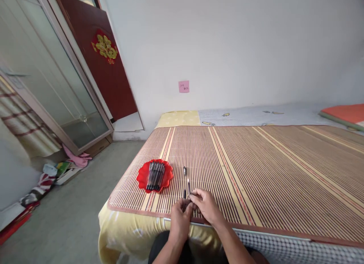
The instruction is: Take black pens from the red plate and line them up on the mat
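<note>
Just above the near edge of the striped mat (199,157), my two hands meet with their fingertips together. My left hand (180,218) is closed, thumb and forefinger pinching a small dark piece that is mostly hidden. From the other side my right hand (207,206) pinches at the same spot, also closed. A thin pen refill (189,186) with a pale tip points away from the right fingertips; whether they grip it I cannot tell. Beside it is a dark pen barrel (184,194), its lower end behind the left fingers. Farther off lies a black pen cap (184,170).
Left of my hands, a red scalloped plate (140,177) holds several black pens (155,176) in a row. A pink note (183,86) is stuck on the wall. A folded orange cloth (345,114) lies at the far right. The bed's left side drops to the floor (93,203).
</note>
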`<state>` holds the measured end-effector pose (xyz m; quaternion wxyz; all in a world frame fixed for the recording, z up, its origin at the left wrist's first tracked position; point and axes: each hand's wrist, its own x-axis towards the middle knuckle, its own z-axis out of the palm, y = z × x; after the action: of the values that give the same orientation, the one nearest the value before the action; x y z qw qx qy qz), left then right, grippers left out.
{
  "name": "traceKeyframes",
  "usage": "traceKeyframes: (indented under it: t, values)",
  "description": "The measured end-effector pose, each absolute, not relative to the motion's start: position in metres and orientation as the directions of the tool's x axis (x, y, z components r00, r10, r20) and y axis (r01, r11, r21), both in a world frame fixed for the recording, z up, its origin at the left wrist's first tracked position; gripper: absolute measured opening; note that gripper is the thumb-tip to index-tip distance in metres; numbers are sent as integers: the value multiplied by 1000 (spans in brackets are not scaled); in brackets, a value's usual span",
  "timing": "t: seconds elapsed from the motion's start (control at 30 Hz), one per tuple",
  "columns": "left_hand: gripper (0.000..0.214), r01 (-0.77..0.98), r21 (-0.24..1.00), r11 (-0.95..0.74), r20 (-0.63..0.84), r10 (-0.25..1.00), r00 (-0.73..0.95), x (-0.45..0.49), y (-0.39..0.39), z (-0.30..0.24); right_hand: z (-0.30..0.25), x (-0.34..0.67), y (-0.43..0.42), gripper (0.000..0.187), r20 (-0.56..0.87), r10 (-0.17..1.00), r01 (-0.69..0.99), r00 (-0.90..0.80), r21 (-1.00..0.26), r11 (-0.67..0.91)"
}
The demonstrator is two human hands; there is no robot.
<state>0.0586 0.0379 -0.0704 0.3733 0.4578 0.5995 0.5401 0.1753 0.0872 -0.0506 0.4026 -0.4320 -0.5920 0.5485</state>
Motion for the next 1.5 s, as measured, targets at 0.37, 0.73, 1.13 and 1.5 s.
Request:
traceKeyframes:
  t: [0.37,0.73,1.13,1.5]
  values:
    - [6,532,843,78,187,884,-428,33,81,-64,-68,171,113,8,55,984,339,-171,-934,111]
    - [9,808,585,65,228,943,-242,37,84,-57,-64,158,113,15,71,986,706,-153,-690,159]
    - [10,855,514,71,175,967,-186,28,95,-52,-67,161,111,34,116,957,556,-267,-793,251]
    - [14,849,524,58,172,970,-173,23,104,-57,-79,160,106,46,185,941,531,-282,-787,314]
